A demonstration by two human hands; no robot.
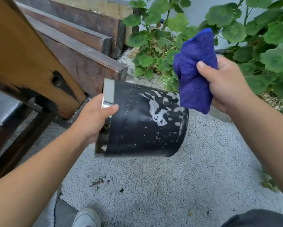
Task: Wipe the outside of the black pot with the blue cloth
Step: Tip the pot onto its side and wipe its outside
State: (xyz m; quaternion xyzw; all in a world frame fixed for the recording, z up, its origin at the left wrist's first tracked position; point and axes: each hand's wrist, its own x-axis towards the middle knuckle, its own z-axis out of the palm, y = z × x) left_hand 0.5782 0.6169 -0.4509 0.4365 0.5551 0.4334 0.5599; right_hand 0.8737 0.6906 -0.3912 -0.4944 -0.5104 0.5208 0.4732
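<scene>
Black plastic under the left thumb (pixel 112 107): the left hand (pixel 94 118) clamps the rim of the black pot (pixel 140 123), thumb pressed on the outer wall, the other fingers hidden behind the rim, presumably inside. The pot is held in the air on its side, mouth toward the left hand, base pointing right. White suds and droplets streak the upper wall and the part near the base.

Up and right of the pot, the right hand (pixel 226 84) is clenched around the blue cloth (pixel 194 69), thumb across the front; the bunched cloth sticks out above the fist and hangs below it. Its lower edge overlaps the pot's top right corner in view; whether they touch, cannot tell.

Below the pot: pale gravel ground (pixel 153 185). Left of the pot: dark wooden beams (pixel 81 59). Behind and right of it: green leafy plants (pixel 268 46). Below the pot, at the bottom edge, a light shoe (pixel 86 218).
</scene>
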